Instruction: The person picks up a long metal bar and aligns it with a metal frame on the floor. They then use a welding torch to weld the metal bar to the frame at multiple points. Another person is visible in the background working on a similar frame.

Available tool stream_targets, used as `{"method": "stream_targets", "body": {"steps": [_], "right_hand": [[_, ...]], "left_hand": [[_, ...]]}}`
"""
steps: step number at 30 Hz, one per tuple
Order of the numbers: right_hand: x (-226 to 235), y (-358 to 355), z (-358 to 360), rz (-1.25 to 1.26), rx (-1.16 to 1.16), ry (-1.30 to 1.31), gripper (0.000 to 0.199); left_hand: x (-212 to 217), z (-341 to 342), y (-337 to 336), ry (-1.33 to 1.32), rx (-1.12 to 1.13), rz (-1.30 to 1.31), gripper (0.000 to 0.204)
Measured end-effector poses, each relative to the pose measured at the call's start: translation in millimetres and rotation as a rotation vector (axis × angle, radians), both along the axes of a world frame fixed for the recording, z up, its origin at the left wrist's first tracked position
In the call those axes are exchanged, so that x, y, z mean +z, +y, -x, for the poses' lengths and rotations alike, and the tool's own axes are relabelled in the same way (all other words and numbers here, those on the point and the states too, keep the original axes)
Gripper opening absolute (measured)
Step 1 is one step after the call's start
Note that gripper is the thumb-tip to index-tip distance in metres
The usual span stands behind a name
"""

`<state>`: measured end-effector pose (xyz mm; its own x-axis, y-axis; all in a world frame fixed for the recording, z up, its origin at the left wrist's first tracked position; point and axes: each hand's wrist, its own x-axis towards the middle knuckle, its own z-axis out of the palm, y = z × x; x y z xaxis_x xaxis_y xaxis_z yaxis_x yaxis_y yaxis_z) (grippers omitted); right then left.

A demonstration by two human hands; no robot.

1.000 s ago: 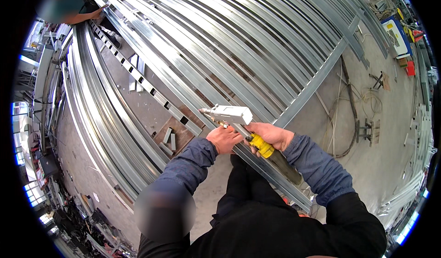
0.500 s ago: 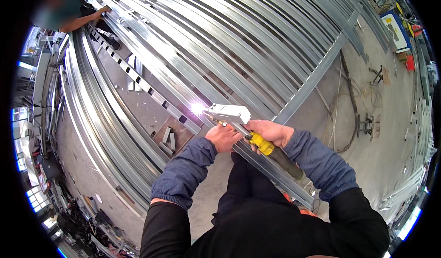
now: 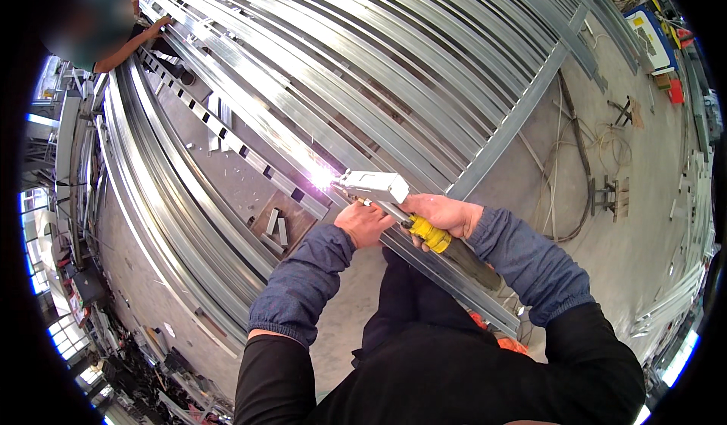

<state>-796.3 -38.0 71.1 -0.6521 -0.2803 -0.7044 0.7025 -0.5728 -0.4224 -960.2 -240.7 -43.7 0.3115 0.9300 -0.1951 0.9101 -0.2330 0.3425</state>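
A welding torch [image 3: 376,185] with a pale metal body and a yellow section near its grip points at a long galvanized steel profile [image 3: 276,137]. A bright white-violet flash [image 3: 321,177] burns at its tip and hides the spot being welded. My right hand [image 3: 443,217] is wrapped round the torch's handle, just ahead of the yellow section. Close behind the tip, my left hand [image 3: 363,224] has its fingers closed under the front of the torch, low over the profile; part of that grip is hidden.
Many parallel steel profiles [image 3: 379,69] form a frame ahead, meeting a crossbar [image 3: 515,126] at right. Bent long profiles [image 3: 178,175] lie at left beside a slotted strip [image 3: 216,124]. A co-worker's hand [image 3: 163,22] rests on the far end. Cables [image 3: 583,175] lie on the right floor.
The torch and both my hands appear slightly further left in the picture, with the flash still burning. At far left, the co-worker has leaned and more of their arms shows.
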Motion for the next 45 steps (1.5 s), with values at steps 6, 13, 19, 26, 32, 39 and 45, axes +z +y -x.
{"method": "stream_targets", "body": {"steps": [6,13,19,26,32,39,45], "right_hand": [[-1.5,1.4,-6.4,-0.026,0.01,0.035,0.042],[17.8,15.6,-56.3,-0.05,-0.06,0.118,0.04],[61.4,32.8,-130.7,-0.101,-0.286,0.158,0.049],[65.3,31.5,-193.3,-0.266,-0.45,0.125,0.061],[67.9,11.2,-190.3,-0.312,-0.549,0.138,0.058],[70.7,2.0,-176.7,-0.393,-0.515,0.152,0.057],[39.4,-1.0,-183.8,-0.332,-0.593,0.131,0.041]], "left_hand": [[5.2,-2.6,1.5,0.003,0.005,-0.045,0.071],[27.0,-5.7,5.3,-0.014,0.049,-0.104,0.077],[48.9,-16.7,-23.8,0.058,0.377,-0.312,0.078],[-11.2,46.4,-170.2,0.336,1.412,-0.024,0.043],[-34.9,73.1,-177.1,0.303,1.391,0.088,0.04],[52.7,86.1,-99.8,-0.001,1.051,-0.493,0.033],[84.6,164.0,-20.7,0.112,0.413,-0.483,0.033]]}}
